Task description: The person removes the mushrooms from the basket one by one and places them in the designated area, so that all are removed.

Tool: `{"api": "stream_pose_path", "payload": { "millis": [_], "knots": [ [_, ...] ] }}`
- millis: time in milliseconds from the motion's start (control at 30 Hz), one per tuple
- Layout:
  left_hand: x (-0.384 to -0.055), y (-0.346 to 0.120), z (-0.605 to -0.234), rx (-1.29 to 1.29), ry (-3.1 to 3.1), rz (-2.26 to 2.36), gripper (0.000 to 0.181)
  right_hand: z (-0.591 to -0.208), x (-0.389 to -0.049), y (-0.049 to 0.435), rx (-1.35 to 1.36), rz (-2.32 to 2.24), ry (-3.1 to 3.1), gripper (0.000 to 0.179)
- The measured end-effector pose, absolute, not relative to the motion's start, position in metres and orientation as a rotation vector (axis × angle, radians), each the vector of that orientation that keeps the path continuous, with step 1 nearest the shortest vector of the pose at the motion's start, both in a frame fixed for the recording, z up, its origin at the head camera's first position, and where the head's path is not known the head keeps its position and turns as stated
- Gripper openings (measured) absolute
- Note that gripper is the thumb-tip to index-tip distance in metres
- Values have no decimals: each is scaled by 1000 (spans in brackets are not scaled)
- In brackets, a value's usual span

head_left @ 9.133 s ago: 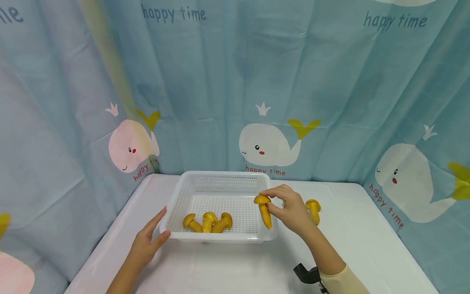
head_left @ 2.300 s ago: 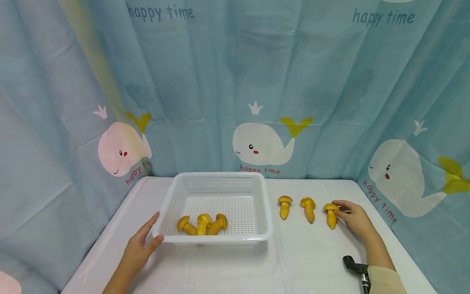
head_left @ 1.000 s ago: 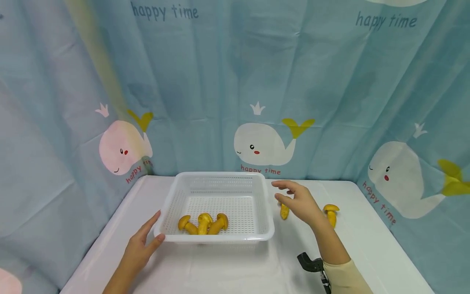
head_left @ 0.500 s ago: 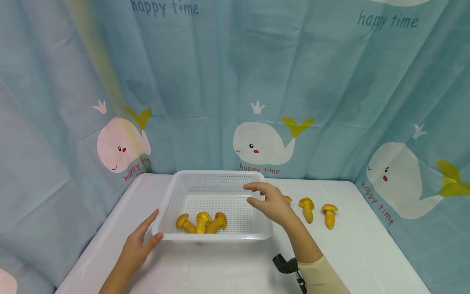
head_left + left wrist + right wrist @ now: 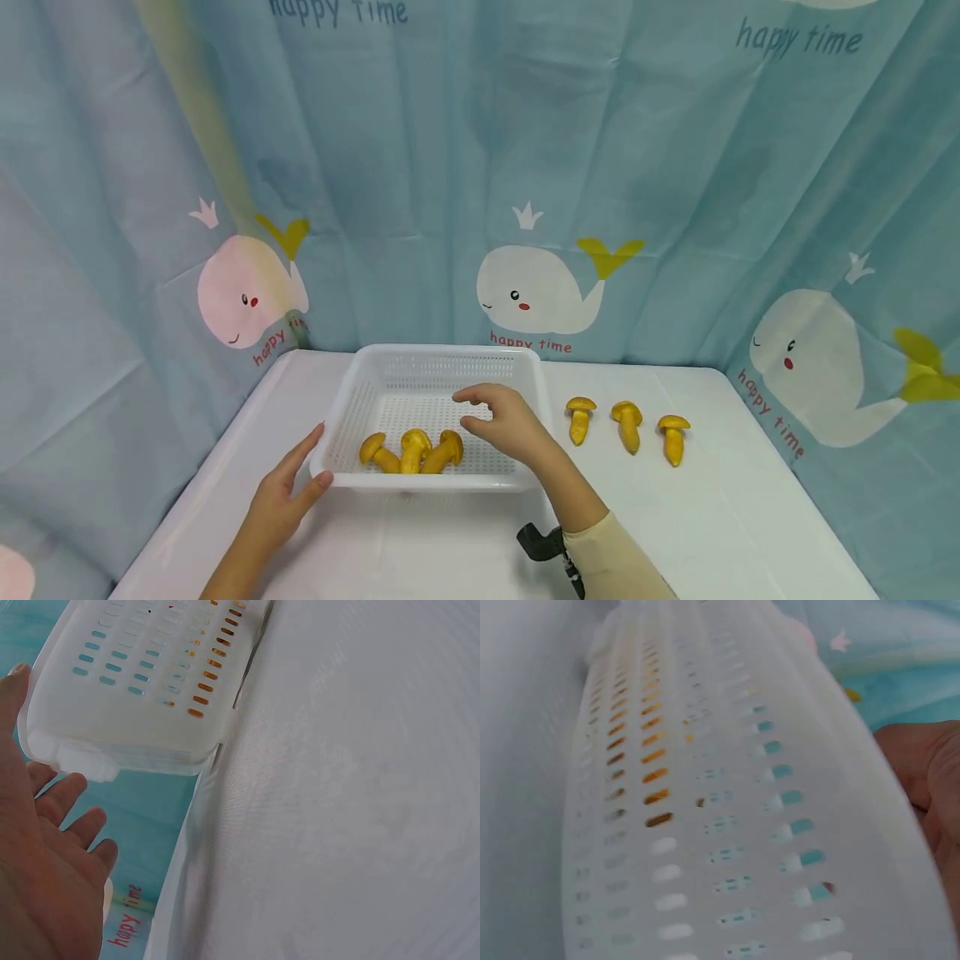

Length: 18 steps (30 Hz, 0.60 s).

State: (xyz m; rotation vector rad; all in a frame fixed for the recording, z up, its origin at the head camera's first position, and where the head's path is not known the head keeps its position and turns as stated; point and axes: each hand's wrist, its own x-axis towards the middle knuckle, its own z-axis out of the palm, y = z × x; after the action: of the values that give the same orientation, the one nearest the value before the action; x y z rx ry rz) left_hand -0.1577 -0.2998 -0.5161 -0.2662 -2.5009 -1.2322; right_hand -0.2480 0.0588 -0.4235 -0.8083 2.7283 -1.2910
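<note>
In the head view, a white perforated plastic basket [image 5: 431,482] stands on the table. Three yellow mushrooms lie inside against its front wall: a left one [image 5: 379,452], a middle one [image 5: 414,451] and a right one [image 5: 446,451]. My left hand [image 5: 281,497] rests against the basket's left front corner, fingers extended; in the left wrist view the thumb touches the rim and the other fingers hang loose. My right hand [image 5: 504,421] hovers over the basket's right half, thumb and fingers apart, holding nothing. The right wrist view shows mostly the basket's front wall [image 5: 840,817].
Right of the basket, three more mushrooms lie in a row on the white table [image 5: 720,500]: the nearest to the basket [image 5: 579,421], a middle one [image 5: 627,427] and the far right one [image 5: 674,440]. A blue whale-print curtain [image 5: 420,167] hangs behind and at both sides.
Over the last seconds my right hand released a mushroom at the row's right end, then moved left, empty, over the basket. Earlier it held a mushroom above the basket. My left hand stays put.
</note>
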Motion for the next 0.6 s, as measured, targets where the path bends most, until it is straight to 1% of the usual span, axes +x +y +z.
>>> {"api": "stream_pose_path", "payload": {
  "millis": [367,600],
  "knots": [
    [-161,-297,-516,-326,-2462,-1234,77,-444,-256,40,-761,-1177,2759,31],
    [-163,-298,-514,-345,-2435,-1210,78,-449,-262,35,-749,-1095,2737,32]
  ]
}}
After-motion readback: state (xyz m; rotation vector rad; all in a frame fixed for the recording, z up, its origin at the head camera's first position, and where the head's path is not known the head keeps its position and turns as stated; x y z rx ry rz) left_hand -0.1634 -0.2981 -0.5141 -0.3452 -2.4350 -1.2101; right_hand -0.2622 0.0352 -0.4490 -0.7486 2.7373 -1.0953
